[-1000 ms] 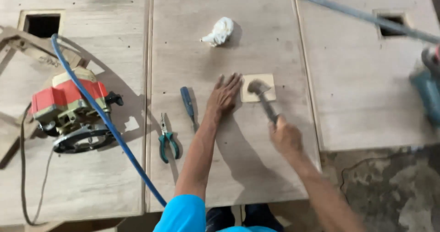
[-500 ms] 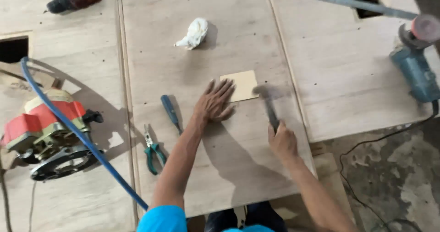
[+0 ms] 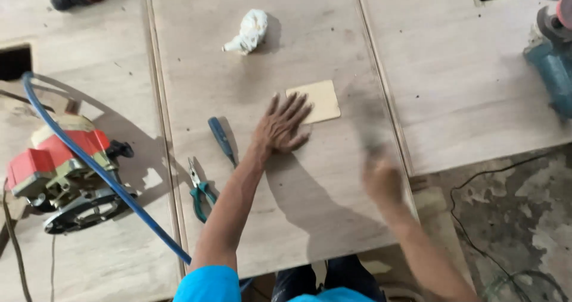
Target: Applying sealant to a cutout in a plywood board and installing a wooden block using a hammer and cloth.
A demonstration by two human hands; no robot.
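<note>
My left hand (image 3: 280,129) lies flat on a plywood panel (image 3: 298,224) with its fingers spread, the fingertips resting on the lower left edge of a small pale square of wood (image 3: 320,98). To the right, my right hand (image 3: 381,180) is smeared by motion. It is closed on a hammer (image 3: 368,132) that shows only as a faint dark blur rising toward the square.
A blue-handled screwdriver (image 3: 221,136) and green-handled pliers (image 3: 199,190) lie left of my forearm. A crumpled white rag (image 3: 247,32) sits farther up. A red power tool (image 3: 59,171) and a blue hose (image 3: 113,189) are at left, a teal grinder (image 3: 551,63) at right, and rough concrete floor (image 3: 512,218) lower right.
The view has shifted and drawn closer. My right hand has swung the hammer, which is now a blur. My left hand has stayed flat at the square's edge.
</note>
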